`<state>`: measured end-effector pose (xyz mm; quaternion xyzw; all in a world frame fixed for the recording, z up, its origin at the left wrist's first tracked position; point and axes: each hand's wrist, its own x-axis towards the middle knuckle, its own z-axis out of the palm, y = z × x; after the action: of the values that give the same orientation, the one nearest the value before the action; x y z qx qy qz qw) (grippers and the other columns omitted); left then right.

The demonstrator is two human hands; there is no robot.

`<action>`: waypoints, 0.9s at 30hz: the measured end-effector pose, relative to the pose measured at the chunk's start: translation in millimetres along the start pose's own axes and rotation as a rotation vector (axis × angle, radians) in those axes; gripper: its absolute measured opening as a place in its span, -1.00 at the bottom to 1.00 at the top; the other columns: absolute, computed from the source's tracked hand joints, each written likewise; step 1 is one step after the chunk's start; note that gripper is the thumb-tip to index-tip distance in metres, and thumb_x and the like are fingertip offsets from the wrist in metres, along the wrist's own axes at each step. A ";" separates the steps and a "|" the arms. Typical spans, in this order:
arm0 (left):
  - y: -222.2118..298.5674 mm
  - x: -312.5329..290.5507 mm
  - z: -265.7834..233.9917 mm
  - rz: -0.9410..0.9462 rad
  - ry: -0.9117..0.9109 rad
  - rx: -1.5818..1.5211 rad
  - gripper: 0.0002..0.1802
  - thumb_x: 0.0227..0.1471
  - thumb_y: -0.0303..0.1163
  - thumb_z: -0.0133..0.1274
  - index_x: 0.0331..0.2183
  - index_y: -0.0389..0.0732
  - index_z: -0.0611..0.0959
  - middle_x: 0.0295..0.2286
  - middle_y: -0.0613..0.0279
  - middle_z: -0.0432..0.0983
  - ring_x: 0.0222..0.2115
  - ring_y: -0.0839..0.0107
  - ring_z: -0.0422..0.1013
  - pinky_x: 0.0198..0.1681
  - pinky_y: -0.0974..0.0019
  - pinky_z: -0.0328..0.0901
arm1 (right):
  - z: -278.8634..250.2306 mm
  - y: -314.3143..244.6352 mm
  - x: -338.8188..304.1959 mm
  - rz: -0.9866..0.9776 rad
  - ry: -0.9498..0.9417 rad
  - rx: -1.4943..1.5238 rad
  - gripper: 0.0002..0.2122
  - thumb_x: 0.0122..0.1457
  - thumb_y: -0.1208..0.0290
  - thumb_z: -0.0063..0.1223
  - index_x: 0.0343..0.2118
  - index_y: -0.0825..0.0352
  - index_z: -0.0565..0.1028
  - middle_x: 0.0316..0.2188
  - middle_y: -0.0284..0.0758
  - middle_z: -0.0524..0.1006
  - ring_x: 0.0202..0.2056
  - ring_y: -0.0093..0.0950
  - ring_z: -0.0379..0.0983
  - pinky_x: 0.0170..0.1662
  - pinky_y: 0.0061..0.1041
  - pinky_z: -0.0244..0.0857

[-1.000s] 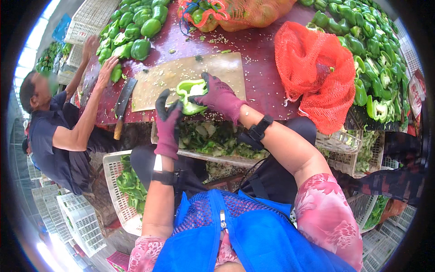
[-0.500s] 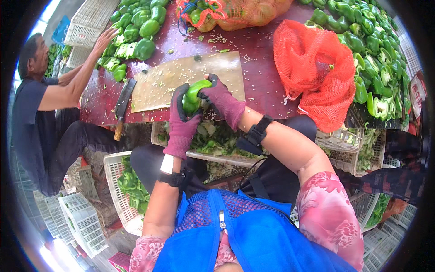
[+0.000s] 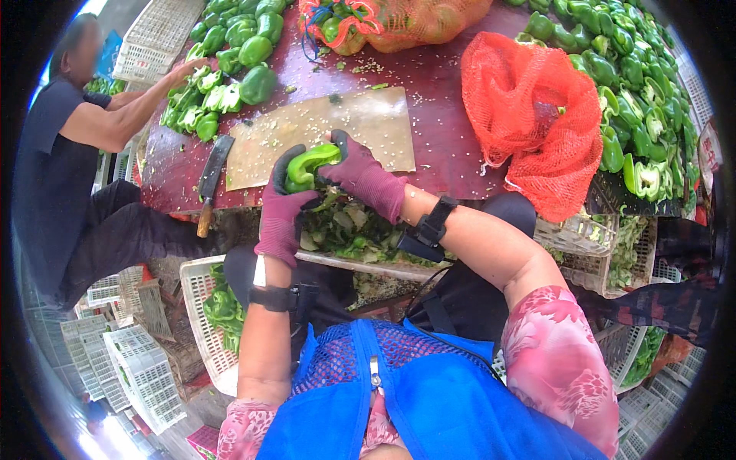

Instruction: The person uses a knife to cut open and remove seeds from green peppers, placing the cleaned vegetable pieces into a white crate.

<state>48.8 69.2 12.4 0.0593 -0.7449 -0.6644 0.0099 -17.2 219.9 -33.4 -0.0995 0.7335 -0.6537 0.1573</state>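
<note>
A green bell pepper (image 3: 309, 165) is held in both hands above the near edge of the table. My left hand (image 3: 280, 201), in a maroon and black glove, wraps round its left side. My right hand (image 3: 362, 173), gloved alike, grips its right end with bent fingers. A split or curled edge shows along the pepper's upper side; its underside is hidden. Just beyond the hands lies a tan sheet (image 3: 322, 126) strewn with pale seeds. A cleaver (image 3: 212, 175) with a wooden handle rests at its left, the handle over the table edge.
Whole and cut peppers (image 3: 632, 92) pile up at the right, beside an orange-red mesh bag (image 3: 529, 115). A filled mesh bag (image 3: 429, 23) lies at the back. At left, a person (image 3: 69, 153) reaches to more peppers (image 3: 249, 50). A crate (image 3: 192, 307) stands below, near green scraps (image 3: 349, 230).
Both hands have shifted a little left and down with the pepper, which now looks more pulled open along its top. The person at left has lowered their arms.
</note>
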 end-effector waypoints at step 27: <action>43.3 -40.9 -64.6 0.669 0.318 1.191 -0.21 -0.31 -0.72 0.12 0.06 -0.06 0.45 0.07 0.06 0.31 0.08 0.06 0.26 0.13 0.15 0.20 | -17.8 -23.1 -14.8 0.049 -0.337 -0.149 -0.67 -0.01 0.28 -0.01 -0.18 0.33 0.49 -0.34 -0.07 0.57 -0.28 -0.20 0.53 -0.17 -0.29 0.34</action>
<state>92.2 14.3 65.5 -0.0814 -0.9500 -0.0877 0.2885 -11.2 238.7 -7.3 -0.2009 0.7455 -0.5674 0.2861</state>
